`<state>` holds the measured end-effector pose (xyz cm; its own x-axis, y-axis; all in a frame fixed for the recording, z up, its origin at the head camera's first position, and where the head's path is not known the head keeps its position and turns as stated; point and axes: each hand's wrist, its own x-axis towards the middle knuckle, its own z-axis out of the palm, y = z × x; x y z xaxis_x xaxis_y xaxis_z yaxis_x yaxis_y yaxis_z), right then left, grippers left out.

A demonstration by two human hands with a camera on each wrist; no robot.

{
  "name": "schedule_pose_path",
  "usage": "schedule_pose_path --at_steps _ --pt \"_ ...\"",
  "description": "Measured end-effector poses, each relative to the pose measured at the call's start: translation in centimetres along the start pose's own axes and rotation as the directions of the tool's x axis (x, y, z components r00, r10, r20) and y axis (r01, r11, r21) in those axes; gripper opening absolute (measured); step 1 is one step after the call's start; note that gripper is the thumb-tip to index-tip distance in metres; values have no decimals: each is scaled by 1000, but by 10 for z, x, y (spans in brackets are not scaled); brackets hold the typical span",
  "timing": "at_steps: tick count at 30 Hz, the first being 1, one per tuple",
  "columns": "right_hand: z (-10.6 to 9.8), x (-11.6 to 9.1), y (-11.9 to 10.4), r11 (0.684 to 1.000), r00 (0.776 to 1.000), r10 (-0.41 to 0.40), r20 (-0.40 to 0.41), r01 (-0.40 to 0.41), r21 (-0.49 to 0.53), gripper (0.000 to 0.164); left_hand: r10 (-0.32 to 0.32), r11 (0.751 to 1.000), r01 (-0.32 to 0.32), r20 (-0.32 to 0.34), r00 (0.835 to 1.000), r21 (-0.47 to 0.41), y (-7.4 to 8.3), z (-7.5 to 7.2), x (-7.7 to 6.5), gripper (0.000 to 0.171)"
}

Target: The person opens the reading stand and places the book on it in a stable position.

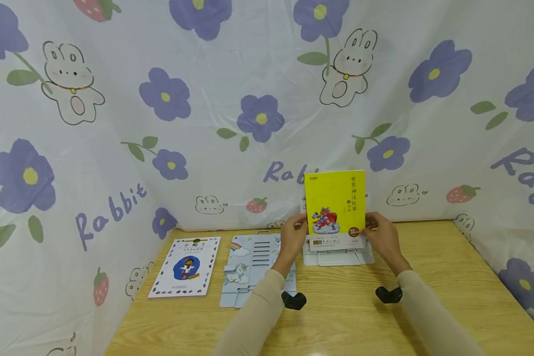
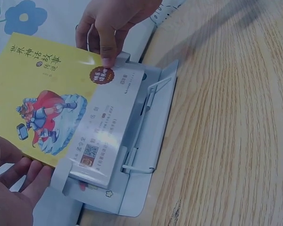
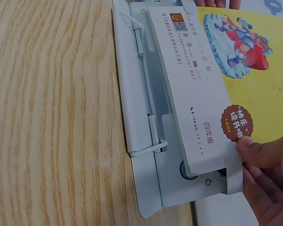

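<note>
A yellow book (image 1: 335,198) with a white lower band and a caped cartoon figure leans upright on a pale metal book stand (image 1: 311,259). My left hand (image 1: 292,240) holds the book's left edge, its fingers beside the stand's side clip (image 2: 61,175). At the right edge my right hand (image 1: 384,240) pinches the book, thumb on the front cover by the round brown badge (image 3: 237,122) and fingers behind. In the right wrist view the book's bottom edge sits between the side clips, above the stand's wire bar (image 3: 153,89). The stand's back is mostly hidden.
A second book stand (image 1: 242,277), pale blue with unicorn pictures, lies flat left of my left forearm. Farther left a white book (image 1: 184,269) lies on the wooden table (image 1: 338,316). A rabbit-and-flower cloth (image 1: 218,163) hangs behind the table.
</note>
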<state>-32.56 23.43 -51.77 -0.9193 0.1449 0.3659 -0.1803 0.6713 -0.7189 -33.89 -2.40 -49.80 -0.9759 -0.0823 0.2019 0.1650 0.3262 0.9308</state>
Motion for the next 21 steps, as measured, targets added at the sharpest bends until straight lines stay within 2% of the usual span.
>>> schedule_pose_path --at_steps 8,13,21 --pt "-2 0 -2 999 999 36 39 -36 7 37 2 1000 -2 10 1000 -11 0 0 -1 30" --pt "-5 1 -2 1000 998 25 51 -25 16 29 -16 999 17 21 1000 -46 -1 -1 -3 30" --pt "-5 2 2 1000 999 6 37 -7 20 26 -27 998 29 20 999 -61 -1 -1 -2 32"
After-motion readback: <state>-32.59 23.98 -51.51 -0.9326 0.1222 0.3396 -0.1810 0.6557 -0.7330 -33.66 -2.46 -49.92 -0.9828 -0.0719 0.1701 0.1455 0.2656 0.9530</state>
